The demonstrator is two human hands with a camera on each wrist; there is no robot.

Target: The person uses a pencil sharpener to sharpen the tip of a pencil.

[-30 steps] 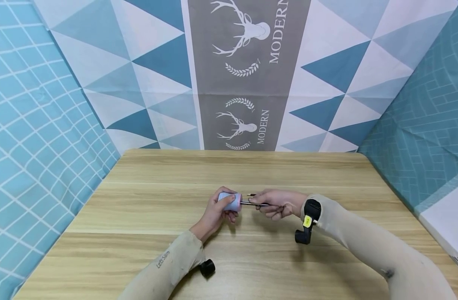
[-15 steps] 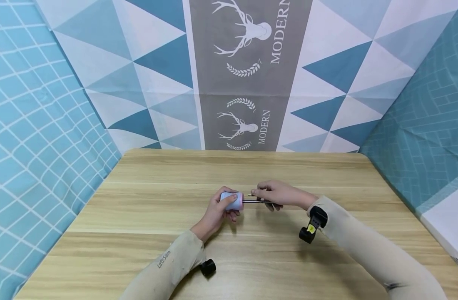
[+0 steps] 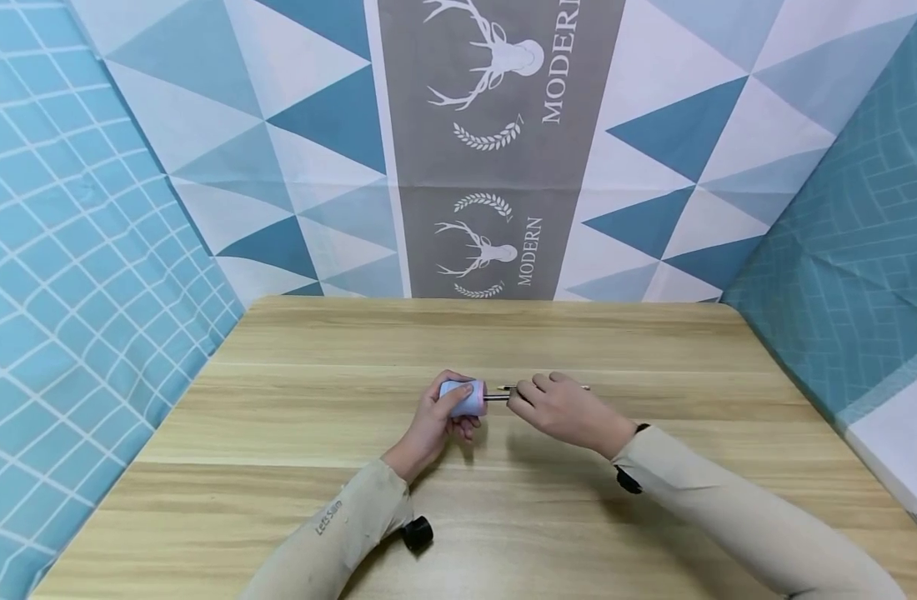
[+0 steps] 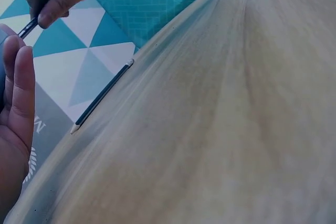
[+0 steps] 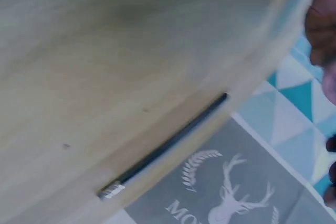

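In the head view my left hand (image 3: 427,421) grips a light blue cylindrical pencil sharpener (image 3: 471,407) with a pink end, the thumb lying along its side. A dark pencil (image 3: 496,397) runs from that pink end to my right hand (image 3: 567,410), whose curled fingers hold it with the back of the hand uppermost. The left wrist view has the held pencil (image 4: 27,28) pinched between thumb and fingers, while the sharpener is mostly cut off by the frame edge. Behind the hands a second dark pencil (image 5: 168,148) lies on the table, its sharpened tip toward the left.
The wooden table (image 3: 316,433) reaches back to a patterned wall cloth (image 3: 496,167). A white box-like thing (image 3: 897,450) stands at the right edge. Black wrist cameras, such as the left one (image 3: 418,533), hang below the sleeves.
My right hand has let its grip loosen, rolled over and gripped the pencil again from above, its wrist turning. The left hand and sharpener stay almost where they were.
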